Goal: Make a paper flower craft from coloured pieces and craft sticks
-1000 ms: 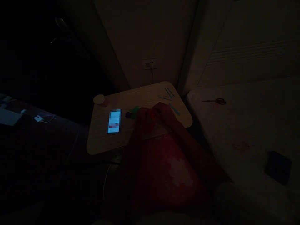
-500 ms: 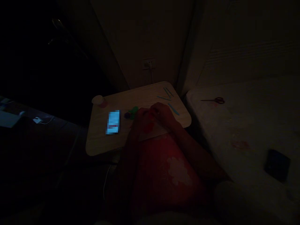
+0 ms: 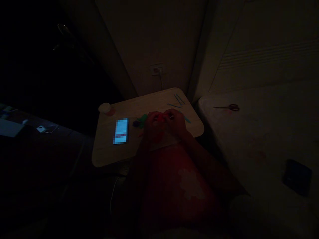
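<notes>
The room is very dark. My left hand (image 3: 151, 124) and my right hand (image 3: 175, 122) meet over the right half of a small wooden table (image 3: 129, 151). Their fingers are curled together around a small red lump (image 3: 160, 119) held between them, which I cannot name. A green piece (image 3: 143, 118) and a dark purple piece (image 3: 136, 123) lie just left of my left hand. A lit phone (image 3: 121, 130) lies flat further left.
Thin blue sticks (image 3: 177, 100) lie at the table's far right corner. A small white pot (image 3: 105, 107) stands at its far left corner. Scissors (image 3: 228, 107) and a dark box (image 3: 296, 177) rest on the pale bed to the right. A wall socket (image 3: 157, 69) is behind.
Both hands have come closer together and lifted slightly toward the table's middle, with the red lump now between the fingertips. The view has shifted slightly.
</notes>
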A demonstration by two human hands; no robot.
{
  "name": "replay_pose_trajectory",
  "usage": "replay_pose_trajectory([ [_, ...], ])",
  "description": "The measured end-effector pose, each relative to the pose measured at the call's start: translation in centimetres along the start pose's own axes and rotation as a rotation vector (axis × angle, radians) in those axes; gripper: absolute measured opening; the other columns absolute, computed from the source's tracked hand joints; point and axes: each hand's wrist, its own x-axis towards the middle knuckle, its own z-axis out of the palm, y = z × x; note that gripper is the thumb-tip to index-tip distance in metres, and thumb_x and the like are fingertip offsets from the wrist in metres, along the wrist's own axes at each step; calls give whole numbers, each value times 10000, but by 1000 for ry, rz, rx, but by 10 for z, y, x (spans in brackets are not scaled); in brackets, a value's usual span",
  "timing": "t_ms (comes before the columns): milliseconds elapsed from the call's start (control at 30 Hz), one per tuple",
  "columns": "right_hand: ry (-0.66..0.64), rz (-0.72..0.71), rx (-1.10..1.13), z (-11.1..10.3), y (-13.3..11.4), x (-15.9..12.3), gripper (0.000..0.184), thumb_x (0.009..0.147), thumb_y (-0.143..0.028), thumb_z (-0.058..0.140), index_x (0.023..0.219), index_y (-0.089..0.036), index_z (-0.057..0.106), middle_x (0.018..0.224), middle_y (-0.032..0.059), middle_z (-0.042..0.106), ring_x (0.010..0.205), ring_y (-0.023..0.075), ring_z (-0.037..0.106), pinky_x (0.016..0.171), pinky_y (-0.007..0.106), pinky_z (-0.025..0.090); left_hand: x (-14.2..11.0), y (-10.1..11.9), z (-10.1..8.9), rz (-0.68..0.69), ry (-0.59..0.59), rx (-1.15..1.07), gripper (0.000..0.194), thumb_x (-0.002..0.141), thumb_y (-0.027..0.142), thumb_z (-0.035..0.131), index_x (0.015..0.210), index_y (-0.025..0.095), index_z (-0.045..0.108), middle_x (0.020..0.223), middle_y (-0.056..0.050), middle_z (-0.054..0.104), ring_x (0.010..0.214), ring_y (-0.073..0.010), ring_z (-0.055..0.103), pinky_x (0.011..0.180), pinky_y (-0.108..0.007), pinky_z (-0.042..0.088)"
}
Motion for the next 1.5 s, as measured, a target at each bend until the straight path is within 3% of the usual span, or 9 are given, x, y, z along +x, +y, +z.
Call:
replay_pose_trajectory([
  [200,-5,40,58,1,-4,-2,93,859,-287,650,869,-200,680,856,59,727,755,179,652,681,296,504,-2,3,5,-89,142,23,109,878,288,645,863,195,701,847,-39,734,800,-179,665,725,-270,528],
  [367,-31,89,85,2,-5,-3,157,836,-352,697,888,-204,695,801,46,729,709,169,644,633,274,489,-3,-5,3,-122,242,92,98,843,239,667,885,197,745,882,-42,758,832,-195,670,767,-295,530],
  [567,-57,33,25,-1,-6,-2,96,845,-268,629,803,-204,687,783,47,725,710,179,645,657,293,488,-3,-8,0,4,156,183,94,805,215,683,856,204,761,904,-54,752,863,-211,656,826,-330,529],
  [833,-92,-50,-65,-1,-4,0,74,847,-254,656,843,-208,714,868,71,739,776,204,651,737,326,496,-3,-1,-1,69,105,181,166,881,251,617,898,203,775,930,-69,752,879,-220,662,832,-345,525],
  [1000,-97,-92,-104,-4,-5,0,98,858,-212,640,799,-203,718,838,71,717,778,208,639,754,332,481,-4,-3,1,28,140,193,145,872,268,650,941,201,758,945,-63,762,872,-205,673,804,-318,531],
  [1133,-106,-110,-133,-6,-7,-1,104,863,-205,635,801,-193,717,836,78,713,777,208,640,752,331,471,-7,-3,2,-44,170,163,108,857,277,678,860,187,738,849,-44,747,785,-176,668,736,-281,522],
  [1300,-85,-97,-167,-5,-6,-3,75,854,-243,648,818,-189,686,830,69,707,756,194,623,721,310,465,-7,1,0,11,113,184,115,854,257,671,833,179,752,845,-53,744,799,-182,668,765,-304,533],
  [1400,-70,-88,-128,-4,-7,-3,77,861,-253,651,824,-189,674,825,63,711,748,186,628,704,299,466,-7,1,0,55,93,168,145,873,274,653,912,183,759,935,-72,755,892,-201,686,826,-323,549],
  [1500,-52,-50,-86,-3,-9,-3,94,870,-240,632,792,-192,654,776,50,701,701,176,627,661,289,461,-8,-2,3,-15,145,89,227,881,288,649,1066,182,725,986,-78,755,886,-193,699,801,-306,563],
])
